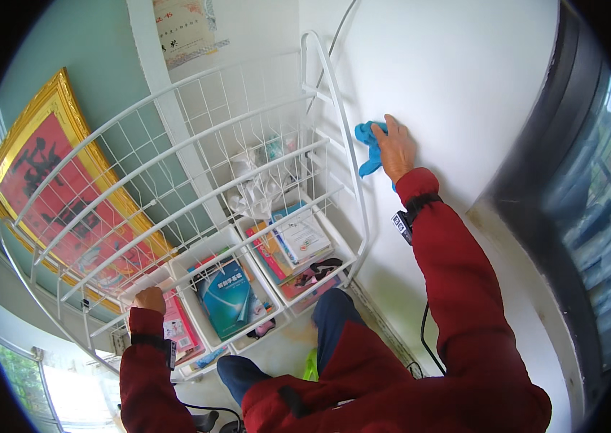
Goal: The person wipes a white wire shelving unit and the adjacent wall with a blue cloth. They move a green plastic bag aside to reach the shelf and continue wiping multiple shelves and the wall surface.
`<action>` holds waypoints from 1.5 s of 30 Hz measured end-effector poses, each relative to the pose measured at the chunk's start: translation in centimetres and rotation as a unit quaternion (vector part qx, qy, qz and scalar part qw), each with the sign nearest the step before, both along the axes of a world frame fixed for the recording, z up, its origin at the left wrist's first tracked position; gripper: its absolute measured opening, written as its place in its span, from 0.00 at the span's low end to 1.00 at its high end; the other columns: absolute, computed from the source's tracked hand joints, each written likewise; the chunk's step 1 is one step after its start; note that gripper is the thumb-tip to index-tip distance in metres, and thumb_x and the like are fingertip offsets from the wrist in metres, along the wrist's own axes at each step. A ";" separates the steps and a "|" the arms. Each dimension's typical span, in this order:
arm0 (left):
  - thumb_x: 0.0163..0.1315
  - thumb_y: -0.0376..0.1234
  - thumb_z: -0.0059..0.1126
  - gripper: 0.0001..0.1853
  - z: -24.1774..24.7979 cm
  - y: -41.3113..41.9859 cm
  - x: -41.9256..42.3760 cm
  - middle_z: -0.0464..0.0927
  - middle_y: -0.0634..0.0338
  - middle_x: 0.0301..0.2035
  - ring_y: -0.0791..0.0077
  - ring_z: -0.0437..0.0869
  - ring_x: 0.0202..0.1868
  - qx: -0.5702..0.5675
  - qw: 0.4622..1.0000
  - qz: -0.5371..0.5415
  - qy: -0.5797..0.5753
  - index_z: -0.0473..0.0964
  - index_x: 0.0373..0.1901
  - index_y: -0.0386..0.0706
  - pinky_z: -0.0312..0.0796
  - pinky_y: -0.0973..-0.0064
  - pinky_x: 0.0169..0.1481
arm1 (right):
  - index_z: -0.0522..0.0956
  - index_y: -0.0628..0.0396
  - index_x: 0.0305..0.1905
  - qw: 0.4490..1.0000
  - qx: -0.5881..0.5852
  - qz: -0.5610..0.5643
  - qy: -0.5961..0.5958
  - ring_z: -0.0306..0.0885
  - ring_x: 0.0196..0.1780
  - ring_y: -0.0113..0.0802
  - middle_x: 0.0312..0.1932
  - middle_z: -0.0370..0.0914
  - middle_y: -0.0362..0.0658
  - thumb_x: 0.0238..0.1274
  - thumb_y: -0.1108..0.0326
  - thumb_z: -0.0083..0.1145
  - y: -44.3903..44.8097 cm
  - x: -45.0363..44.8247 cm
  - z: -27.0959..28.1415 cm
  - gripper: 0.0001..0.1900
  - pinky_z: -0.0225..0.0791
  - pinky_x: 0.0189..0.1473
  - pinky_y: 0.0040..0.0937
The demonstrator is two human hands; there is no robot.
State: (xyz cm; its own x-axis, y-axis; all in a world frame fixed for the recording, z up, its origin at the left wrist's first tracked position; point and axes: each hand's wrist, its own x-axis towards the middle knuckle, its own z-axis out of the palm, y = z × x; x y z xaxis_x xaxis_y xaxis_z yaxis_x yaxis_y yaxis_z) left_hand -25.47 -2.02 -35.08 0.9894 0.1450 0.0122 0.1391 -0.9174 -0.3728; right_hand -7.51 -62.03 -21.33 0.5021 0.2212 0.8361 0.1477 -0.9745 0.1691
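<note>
My right hand [396, 147] is at the white wall [462, 81] with a crumpled blue cloth [372, 149] under its fingers and palm, pressed to the surface. Lower down on the left, my left hand [149, 299] is closed on a bar of the white wire rack [208, 195]. The rack has several grid shelves and stands between me and the corner. Just below that hand lies a pink-covered book [180, 325] in a bin. What the left fingers wrap on the far side of the bar is hidden.
White plastic bins [278, 292] hold books [224, 300] and papers. Behind them sits a crumpled white plastic bag [254, 187]. A gold-framed red picture [75, 200] leans left of the rack. A black cable [425, 341] hangs by the wall, near a dark-framed window [581, 216].
</note>
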 end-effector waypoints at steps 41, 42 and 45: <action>0.55 0.29 0.51 0.08 0.2 -7.7 -1.3 0.74 0.48 0.39 0.51 0.74 0.46 -0.181 0.921 -0.219 -0.266 0.71 0.37 0.35 0.68 0.57 0.47 | 0.73 0.51 0.50 0.981 -0.156 -0.097 0.059 0.71 0.45 0.42 0.47 0.70 0.44 0.52 0.72 0.51 -6.4 -15.0 5.4 0.17 0.72 0.38 0.37; 0.56 0.29 0.50 0.07 1.2 -10.0 -1.2 0.76 0.48 0.35 0.51 0.76 0.42 -0.240 0.915 -0.243 -0.216 0.72 0.34 0.35 0.69 0.60 0.44 | 0.72 0.52 0.51 0.981 -0.162 -0.102 0.006 0.72 0.45 0.44 0.48 0.70 0.45 0.52 0.72 0.50 -6.5 -14.5 8.0 0.18 0.72 0.39 0.38; 0.57 0.27 0.50 0.05 3.9 -19.0 -0.2 0.77 0.48 0.27 0.53 0.79 0.30 -0.388 0.791 -0.388 -0.272 0.75 0.28 0.35 0.71 0.63 0.36 | 0.70 0.49 0.57 0.986 -0.077 -0.097 -0.112 0.70 0.54 0.49 0.55 0.69 0.48 0.47 0.79 0.52 -7.3 -14.2 15.8 0.27 0.70 0.50 0.40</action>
